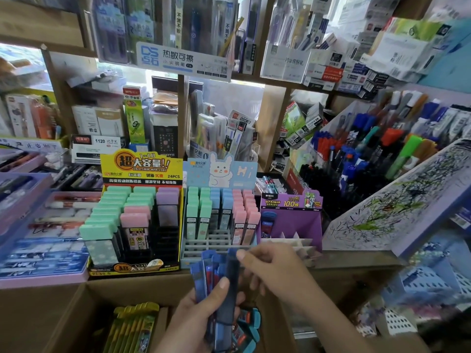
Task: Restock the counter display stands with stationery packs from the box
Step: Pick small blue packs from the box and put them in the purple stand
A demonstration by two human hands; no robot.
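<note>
One head-worn view looks forward and down, close over the counter display stands [142, 220].

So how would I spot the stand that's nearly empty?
Find the counter ledge behind the brown box. The purple stand sits at the right end of the row there, beside the pale blue rabbit stand. Only it is purple, with bare white dividers showing.

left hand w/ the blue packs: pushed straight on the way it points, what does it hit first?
Likely the bunny stand's grey grid tray: the left hand points forward, and the blue packs it grips lead, tops overlapping the tray's front edge. Depth unclear from one view.
</note>
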